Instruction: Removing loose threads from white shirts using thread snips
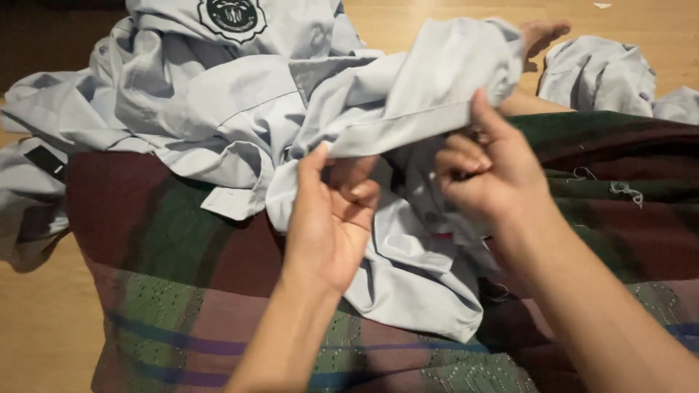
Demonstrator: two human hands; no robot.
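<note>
both forearms are being held over a striped cloth [182,291]. on that cloth, a grey strip [400,129] of the pale grey shirt [240,109] is being pinched taut between the left hand [331,218] and right hand [488,171], both clenched on it.
</note>
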